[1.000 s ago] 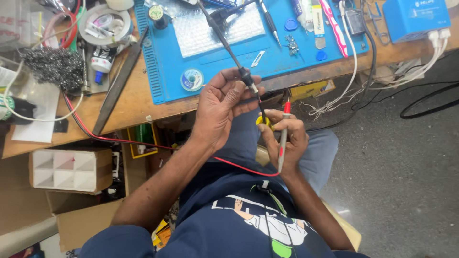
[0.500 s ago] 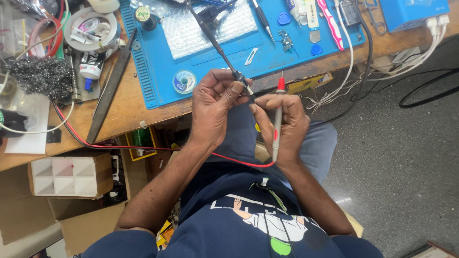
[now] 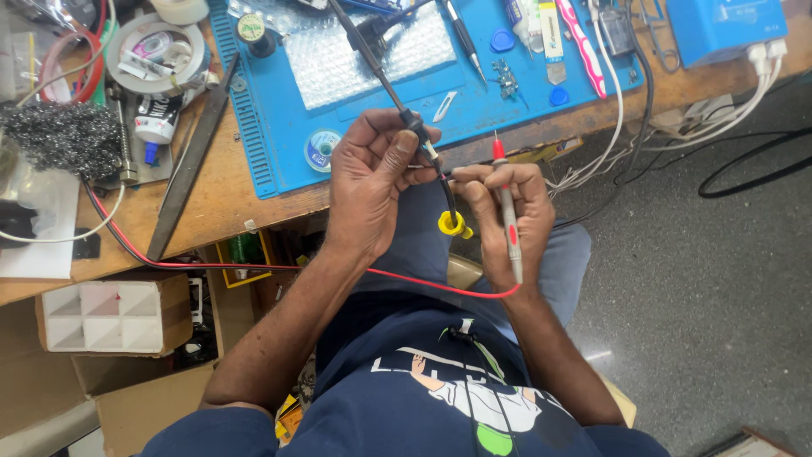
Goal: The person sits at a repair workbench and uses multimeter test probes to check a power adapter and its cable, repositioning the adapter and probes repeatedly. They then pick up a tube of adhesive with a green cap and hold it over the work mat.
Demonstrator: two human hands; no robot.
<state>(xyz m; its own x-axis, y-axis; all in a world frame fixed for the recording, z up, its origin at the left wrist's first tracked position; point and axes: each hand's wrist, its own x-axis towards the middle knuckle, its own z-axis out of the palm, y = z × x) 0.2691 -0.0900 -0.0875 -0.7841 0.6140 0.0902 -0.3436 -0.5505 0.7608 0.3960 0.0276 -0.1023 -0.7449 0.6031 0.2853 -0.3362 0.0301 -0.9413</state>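
Head view: the left hand (image 3: 368,190) pinches a slim black test probe (image 3: 385,80) at twelve o'clock; the right hand (image 3: 503,216) grips a grey red-tipped probe (image 3: 507,211), upright, above a yellow ring-shaped piece (image 3: 452,224).

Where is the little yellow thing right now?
In the head view, the yellow piece hangs just below and between the left hand and the right hand, at the end of a black cable, beside the red probe, over the person's lap.

Blue box (image 3: 726,27) top right; white divided carton (image 3: 114,315) under bench, left.
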